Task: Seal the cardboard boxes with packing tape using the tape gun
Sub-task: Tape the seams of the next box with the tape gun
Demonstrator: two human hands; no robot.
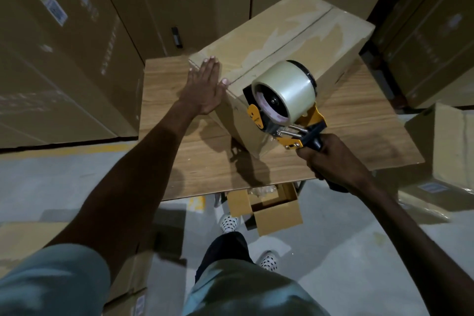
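1. Progress: the brown corrugated cardboard box (279,59) lies askew on the wood-grain tabletop (213,161), flaps closed. Glossy, wrinkled clear tape already runs along its top centre seam; you appear to be finishing the strip down the near end face, so cutting the tape is probably what remains here.
2. Your right hand (331,161) is clenched round the black handle of the yellow-and-black metal tape gun (289,120), whose nose meets the box's near face, low down.
3. The gun carries a thick roll of translucent packing tape (284,90), smooth and shiny, on a pinkish core.
4. Your left hand (202,87) lies flat, fingers straight, pressed against the box's left side at its top edge, steadying it; it grasps nothing.
5. Remaining work: a small open yellow-brown carton (269,210) sits on the grey floor under the table, unsealed. Tall matte cardboard cartons (64,59) stand behind; their seal state cannot be judged.
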